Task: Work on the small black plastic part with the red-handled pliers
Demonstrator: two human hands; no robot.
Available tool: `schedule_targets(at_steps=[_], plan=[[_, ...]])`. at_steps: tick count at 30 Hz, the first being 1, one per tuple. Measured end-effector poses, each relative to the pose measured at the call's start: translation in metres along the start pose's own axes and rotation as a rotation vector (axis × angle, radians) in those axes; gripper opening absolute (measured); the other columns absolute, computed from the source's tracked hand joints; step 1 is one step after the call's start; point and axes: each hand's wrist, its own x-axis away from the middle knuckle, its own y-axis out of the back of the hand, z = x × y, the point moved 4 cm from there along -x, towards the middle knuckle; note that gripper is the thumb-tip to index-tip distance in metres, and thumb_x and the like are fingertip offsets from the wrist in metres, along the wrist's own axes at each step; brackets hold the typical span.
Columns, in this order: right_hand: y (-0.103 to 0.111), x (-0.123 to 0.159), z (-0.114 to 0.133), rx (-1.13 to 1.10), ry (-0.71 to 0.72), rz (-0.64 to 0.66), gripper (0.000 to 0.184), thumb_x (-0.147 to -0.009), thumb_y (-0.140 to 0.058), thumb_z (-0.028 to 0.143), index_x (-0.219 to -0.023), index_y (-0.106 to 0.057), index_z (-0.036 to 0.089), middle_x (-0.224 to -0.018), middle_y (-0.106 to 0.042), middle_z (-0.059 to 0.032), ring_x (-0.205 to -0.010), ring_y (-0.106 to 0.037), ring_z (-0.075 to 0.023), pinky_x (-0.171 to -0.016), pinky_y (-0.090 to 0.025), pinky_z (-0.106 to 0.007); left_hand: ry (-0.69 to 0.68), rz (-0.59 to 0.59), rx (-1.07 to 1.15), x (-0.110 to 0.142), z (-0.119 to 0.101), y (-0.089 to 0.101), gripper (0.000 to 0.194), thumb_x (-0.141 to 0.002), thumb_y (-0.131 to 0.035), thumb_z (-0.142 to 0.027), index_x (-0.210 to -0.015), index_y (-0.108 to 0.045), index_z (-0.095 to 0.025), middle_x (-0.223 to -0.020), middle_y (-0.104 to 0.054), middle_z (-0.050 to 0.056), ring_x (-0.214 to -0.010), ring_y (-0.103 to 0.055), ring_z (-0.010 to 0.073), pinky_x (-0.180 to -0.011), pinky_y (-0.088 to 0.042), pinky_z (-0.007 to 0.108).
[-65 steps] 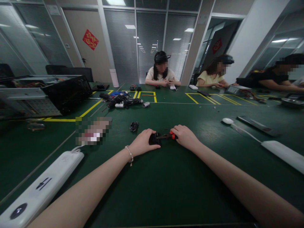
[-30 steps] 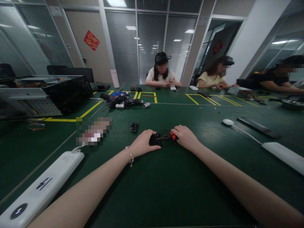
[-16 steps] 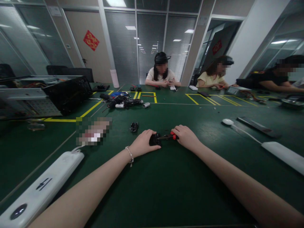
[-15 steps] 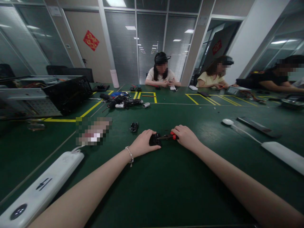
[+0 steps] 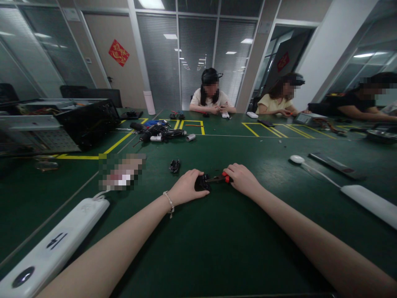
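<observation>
My left hand [image 5: 187, 186] is closed around a small black part [image 5: 202, 183], thumb on the near side and fingers on the far side, low over the green table [image 5: 198, 248]. In my right hand [image 5: 241, 177] is a pair of pliers [image 5: 218, 179] with red handles, gripped from the right. The dark jaws of the pliers point left and reach the black part; whether they bite on it I cannot tell. Just beyond my left hand lies another small black piece [image 5: 175, 166], apart from both hands.
Power banks [image 5: 56, 248] flank my arms, the other white strip [image 5: 369, 205] at right. A dark flat bar [image 5: 337, 166] lies there too. Farther back are tangled black cables and tools [image 5: 158, 132], an opened computer case [image 5: 56, 126] and a pink bottle [image 5: 149, 103]. Several people sit opposite.
</observation>
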Motion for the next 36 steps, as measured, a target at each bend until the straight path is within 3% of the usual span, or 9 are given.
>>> schedule_targets(at_steps=[36], plan=[[0.0004, 0.0002, -0.0001, -0.008, 0.016, 0.003, 0.034, -0.063, -0.054, 0.008, -0.096, -0.054, 0.015, -0.090, -0.056, -0.0080, -0.081, -0.048, -0.0196, -0.071, -0.037, -0.031, -0.001, 0.006, -0.011, -0.0014, 0.0012, -0.0010, 0.054, -0.067, -0.059, -0.051, -0.108, -0.045, -0.019, -0.106, -0.051, 0.008, -0.097, -0.050, 0.0248, -0.083, -0.040, 0.038]])
